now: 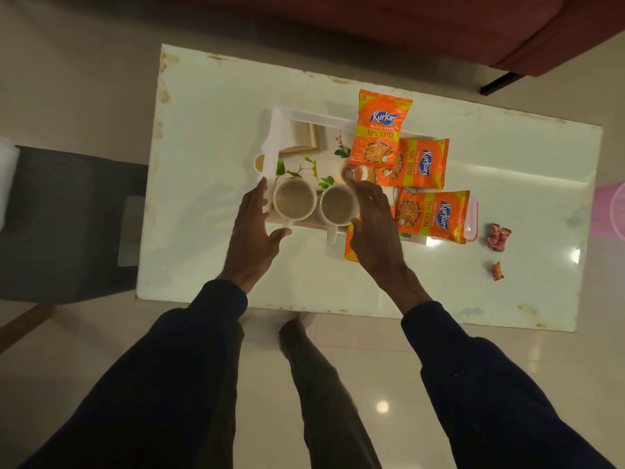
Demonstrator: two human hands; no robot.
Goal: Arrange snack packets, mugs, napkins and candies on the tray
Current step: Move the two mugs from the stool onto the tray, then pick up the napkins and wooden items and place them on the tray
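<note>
**Two open hands frame a pair of mugs on a tray**

Seen from above, a person in dark sleeves reaches both arms forward over a pale tiled floor to a glossy white table [209, 147]. The left hand [255, 228] has straight, spread fingers beside the left mug [294, 199], its thumb near the mug's handle and gripping nothing. The right hand [377, 231] is also relaxed and spread, its fingers lying by the right side of the right mug [336, 204]. Both mugs hold a milky brown drink and stand side by side at the near edge of a white tray [274, 137] printed with leaves. An orange packet corner [350, 247] pokes out beneath the right hand. To the right, the near snack packet [433, 214] lies over the tray's right end. Beyond it lie the middle snack packet [419, 164] and the far snack packet [382, 130], overlapping. Two wrapped candies [499, 235] lie on the table, well right of the tray. A red sofa [439, 25] stands behind the table
</note>
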